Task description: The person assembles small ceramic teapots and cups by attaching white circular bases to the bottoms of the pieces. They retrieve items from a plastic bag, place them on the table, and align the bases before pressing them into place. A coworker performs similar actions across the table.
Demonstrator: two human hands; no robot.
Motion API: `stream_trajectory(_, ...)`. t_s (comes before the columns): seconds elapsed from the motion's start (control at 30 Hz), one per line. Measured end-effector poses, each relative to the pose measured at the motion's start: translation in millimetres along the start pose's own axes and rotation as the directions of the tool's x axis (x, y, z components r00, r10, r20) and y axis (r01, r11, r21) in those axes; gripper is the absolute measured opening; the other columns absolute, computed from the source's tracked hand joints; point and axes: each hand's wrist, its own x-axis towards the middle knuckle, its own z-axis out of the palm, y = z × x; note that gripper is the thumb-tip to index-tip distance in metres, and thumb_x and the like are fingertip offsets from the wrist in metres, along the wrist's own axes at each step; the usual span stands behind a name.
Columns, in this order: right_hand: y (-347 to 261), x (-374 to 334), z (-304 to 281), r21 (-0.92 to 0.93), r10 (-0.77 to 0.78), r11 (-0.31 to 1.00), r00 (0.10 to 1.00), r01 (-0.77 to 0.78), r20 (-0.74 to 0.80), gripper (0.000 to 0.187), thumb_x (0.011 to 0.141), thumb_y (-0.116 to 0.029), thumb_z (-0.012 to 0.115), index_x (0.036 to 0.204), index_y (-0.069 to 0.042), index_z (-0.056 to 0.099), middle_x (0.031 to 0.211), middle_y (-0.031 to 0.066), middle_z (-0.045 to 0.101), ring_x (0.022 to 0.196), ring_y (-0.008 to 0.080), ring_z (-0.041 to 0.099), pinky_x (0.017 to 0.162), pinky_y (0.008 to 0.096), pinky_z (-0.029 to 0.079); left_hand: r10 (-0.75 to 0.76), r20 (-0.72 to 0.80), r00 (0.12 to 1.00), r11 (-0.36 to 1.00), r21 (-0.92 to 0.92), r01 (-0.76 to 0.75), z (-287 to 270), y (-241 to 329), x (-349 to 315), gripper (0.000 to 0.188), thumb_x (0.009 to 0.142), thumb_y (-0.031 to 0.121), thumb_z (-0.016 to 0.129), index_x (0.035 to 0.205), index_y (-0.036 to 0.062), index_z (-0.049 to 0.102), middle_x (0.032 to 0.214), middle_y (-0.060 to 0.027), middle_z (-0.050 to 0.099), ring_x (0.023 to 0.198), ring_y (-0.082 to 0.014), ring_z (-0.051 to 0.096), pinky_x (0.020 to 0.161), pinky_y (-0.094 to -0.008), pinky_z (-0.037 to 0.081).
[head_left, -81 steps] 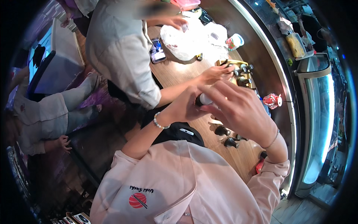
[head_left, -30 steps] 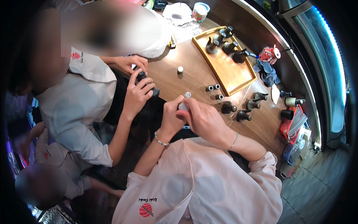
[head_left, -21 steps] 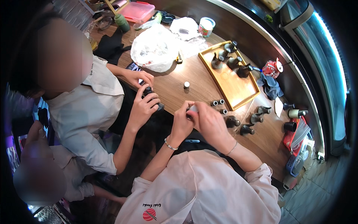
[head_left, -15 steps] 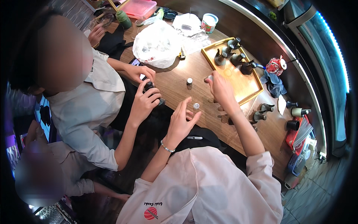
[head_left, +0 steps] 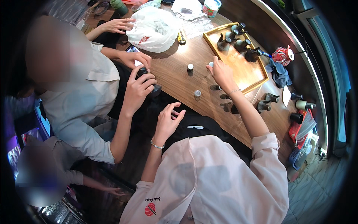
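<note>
My right hand (head_left: 223, 76) is over the table, left of the wooden tray. Its thumb and fingers pinch a small white-topped container (head_left: 211, 64), partly hidden by the fingers. My left hand (head_left: 168, 121) is drawn back off the table's front edge, fingers loosely curled and apart, holding nothing. Between the hands stands a small clear container with a whitish top (head_left: 197, 93). Farther back is a small dark bottle with a white cap (head_left: 190, 67).
Several dark spouted bottles (head_left: 241, 44) stand on the wooden tray (head_left: 238, 71); two more (head_left: 264, 106) sit right of it. A white plastic bag (head_left: 153, 31) lies at the back. On my left, a co-worker's hands (head_left: 140, 82) hold a dark bottle (head_left: 154, 90).
My left hand has pulled back from the small clear container, which stays on the table. My right hand stays pinched at the white-topped container. A co-worker's hand has reached the plastic bag.
</note>
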Motion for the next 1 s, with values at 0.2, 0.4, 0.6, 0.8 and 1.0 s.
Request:
stream_trajectory(0.2,-34.4,22.4,-34.2,0.145,-0.123,0.980,0.987,0.137,-0.104,0.033,0.102,-0.031,0.064,0.116,-0.001,0.065,0.096,0.0180,0.074,0.086,0.0378,0.073,0.073,0.0477,0.058,-0.050,-0.012,0.999,0.999,0.018,0.050,-1.1,-7.4,5.2,0.035,0.096,0.018,0.079,0.123,-0.0010,0.068,0.116,-0.0120,0.075,0.081,-0.0143,0.071,0.068,-0.0261,0.056)
stream_trajectory(0.4,-102.8,88.7,-53.6,0.407,-0.390,0.781,0.879,0.473,-0.273,0.025,0.098,-0.015,0.061,0.117,0.000,0.068,0.107,0.0214,0.073,0.098,0.0396,0.072,0.089,0.0486,0.057,-0.047,-0.056,0.997,0.999,0.024,0.049,-3.1,-16.6,4.1,0.037,0.096,0.021,0.078,0.123,-0.0018,0.068,0.116,-0.0142,0.073,0.078,-0.0193,0.072,0.066,-0.0299,0.060)
stream_trajectory(0.6,-182.9,190.3,-35.3,0.442,-0.609,0.673,0.783,0.593,-0.124,0.027,0.092,0.000,0.059,0.116,0.001,0.071,0.111,0.0247,0.073,0.106,0.0406,0.071,0.097,0.0485,0.055,-0.129,-0.091,0.987,0.989,0.059,0.135,-9.1,-17.4,-5.3,0.036,0.096,0.019,0.078,0.124,-0.0024,0.068,0.116,-0.0133,0.074,0.081,-0.0152,0.071,0.069,-0.0275,0.058)
stream_trajectory(0.8,-185.7,277.4,40.3,0.111,-0.606,0.794,0.795,0.598,0.046,0.035,0.085,0.003,0.059,0.116,0.002,0.073,0.096,0.0250,0.075,0.100,0.0419,0.073,0.092,0.0477,0.058,-0.207,-0.094,0.974,0.976,0.047,0.212,-2.5,-35.6,-21.3,0.041,0.096,0.025,0.078,0.125,-0.0001,0.067,0.118,-0.0147,0.074,0.086,-0.0208,0.074,0.073,-0.0319,0.061)
stream_trajectory(1.0,-189.3,268.2,61.7,0.143,-0.532,0.845,0.835,0.515,0.139,0.031,0.090,-0.021,0.075,0.116,-0.004,0.075,0.120,0.0263,0.070,0.115,0.0416,0.070,0.096,0.0483,0.058,-0.303,-0.150,0.941,0.948,0.049,0.313,-6.9,-46.7,-35.4,0.041,0.095,0.024,0.079,0.127,0.0010,0.067,0.119,-0.0141,0.075,0.086,-0.0178,0.074,0.075,-0.0299,0.059)
